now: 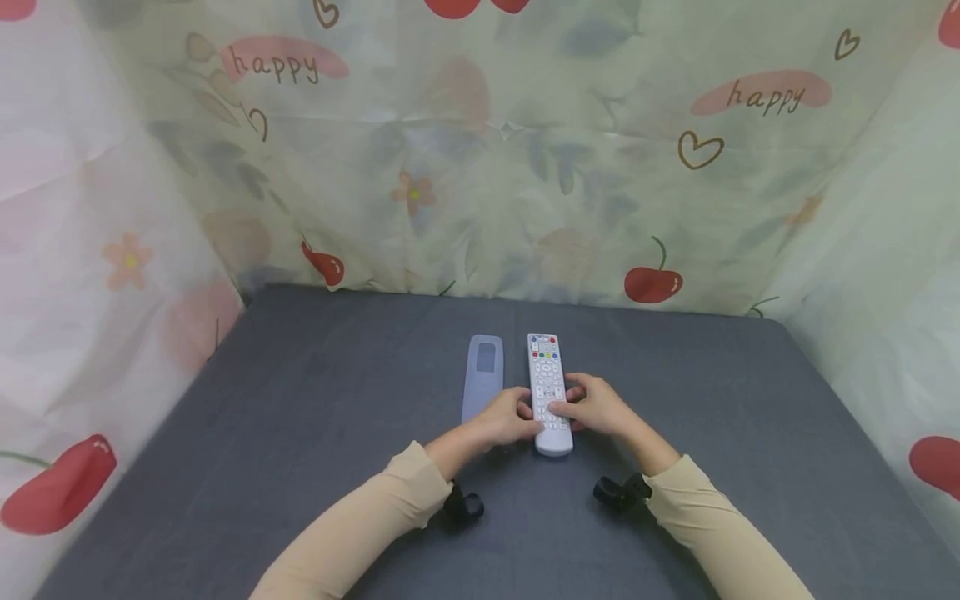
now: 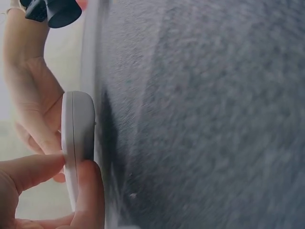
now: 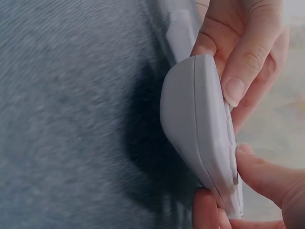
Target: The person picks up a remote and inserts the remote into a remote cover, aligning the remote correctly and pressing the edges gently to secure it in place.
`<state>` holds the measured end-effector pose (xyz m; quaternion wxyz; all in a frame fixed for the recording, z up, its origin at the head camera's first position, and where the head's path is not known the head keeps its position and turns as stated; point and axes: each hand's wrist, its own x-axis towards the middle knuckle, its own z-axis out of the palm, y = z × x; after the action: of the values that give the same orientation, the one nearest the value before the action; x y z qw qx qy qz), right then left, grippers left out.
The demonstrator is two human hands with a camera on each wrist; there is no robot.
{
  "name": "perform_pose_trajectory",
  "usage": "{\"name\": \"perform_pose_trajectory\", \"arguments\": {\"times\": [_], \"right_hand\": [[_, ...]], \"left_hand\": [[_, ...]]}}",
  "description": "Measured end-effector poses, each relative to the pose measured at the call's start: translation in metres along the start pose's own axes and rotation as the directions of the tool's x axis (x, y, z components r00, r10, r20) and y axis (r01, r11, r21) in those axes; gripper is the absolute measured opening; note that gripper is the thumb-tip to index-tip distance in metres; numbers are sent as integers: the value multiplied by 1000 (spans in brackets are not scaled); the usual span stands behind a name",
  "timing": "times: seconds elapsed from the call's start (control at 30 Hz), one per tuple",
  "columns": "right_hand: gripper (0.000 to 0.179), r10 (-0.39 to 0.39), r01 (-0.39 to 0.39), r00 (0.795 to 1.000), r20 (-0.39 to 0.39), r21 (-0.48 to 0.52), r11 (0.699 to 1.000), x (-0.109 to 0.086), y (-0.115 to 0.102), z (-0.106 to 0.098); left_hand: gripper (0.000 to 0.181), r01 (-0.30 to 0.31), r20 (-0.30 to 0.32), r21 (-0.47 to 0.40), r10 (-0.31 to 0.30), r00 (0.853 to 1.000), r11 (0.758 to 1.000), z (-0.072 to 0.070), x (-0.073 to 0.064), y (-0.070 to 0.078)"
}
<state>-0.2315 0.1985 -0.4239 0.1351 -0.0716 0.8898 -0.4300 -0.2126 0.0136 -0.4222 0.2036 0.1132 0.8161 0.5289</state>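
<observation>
A white remote control with many small buttons lies lengthwise between the two hands, button side up. From its left edge, the left hand pinches it between thumb and fingers near the lower end. The right hand grips the opposite edge, thumb on the button face and fingers underneath. In the right wrist view the remote's rounded end is raised off the cloth, with a shadow below. Left of the remote lies a pale blue remote cover with a rectangular window; the left hand hides its lower end.
A dark grey cloth covers the table. Patterned curtains with cherries and hearts enclose its back and sides. Black wrist cameras sit below both wrists, at the cuffs of beige sleeves.
</observation>
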Motion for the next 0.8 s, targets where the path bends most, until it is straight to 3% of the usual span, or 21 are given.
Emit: {"name": "perform_pose_trajectory", "arguments": {"times": [0.3,0.53,0.8], "right_hand": [[65,-61,61,998,-3,3,998,-3,-20,-3],[64,-71,71,997,-1,67,995,-8,-37,-4],[66,-95,94,995,7,119,988,-12,-51,-5]], "left_hand": [[68,-57,19,-27,58,998,998,-18,-8,5],[71,-65,45,-60,68,997,996,-34,-18,11],[69,-81,38,-35,82,996,996,-50,-31,19]]}}
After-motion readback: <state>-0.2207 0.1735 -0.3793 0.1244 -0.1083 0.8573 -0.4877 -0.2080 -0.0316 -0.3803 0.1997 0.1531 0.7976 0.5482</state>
